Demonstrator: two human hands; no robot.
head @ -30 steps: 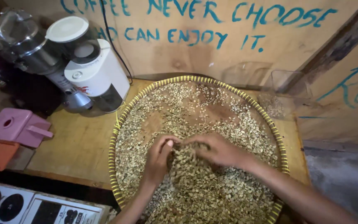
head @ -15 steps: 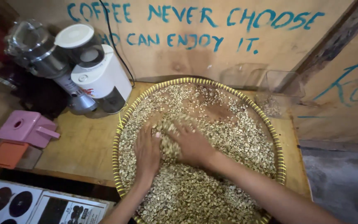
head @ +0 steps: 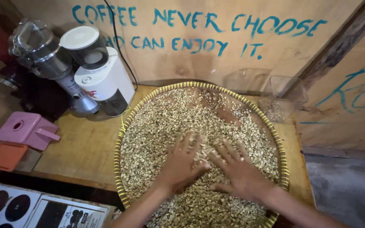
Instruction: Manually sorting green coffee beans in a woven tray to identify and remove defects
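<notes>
- Across the middle of the round woven tray [head: 123,126], your left hand [head: 181,162] and right hand [head: 237,171] lie flat, fingers spread and released, palms pressed on the pale green beans [head: 170,114]; neither grasps anything.
- The beans cover nearly the whole tray, thinner toward the far side where brown weave shows through.
- Judging by their look, the beans are small, hard, dry and loose: each one light, the heap likely weighty. They will slide and roll under your palms rather than hold shape, so cupping or sweeping with open fingers suits them better than pinching.
- The tray seems stiff at its yellow-striped rim; that rim is the place to take hold of it, with both hands.
- The tray sits on the wooden counter [head: 81,147], its near edge overhanging toward you.
- To the left, a white grinder [head: 106,80] and a steel grinder [head: 47,55] stand close to the rim, a black cable [head: 119,46] running up the wall.
- A pink box [head: 24,131] and an orange lid [head: 5,156] lie farther left.
- A clear plastic tub [head: 281,97] stands just beside the tray's far right rim, and could catch spilled beans.
</notes>
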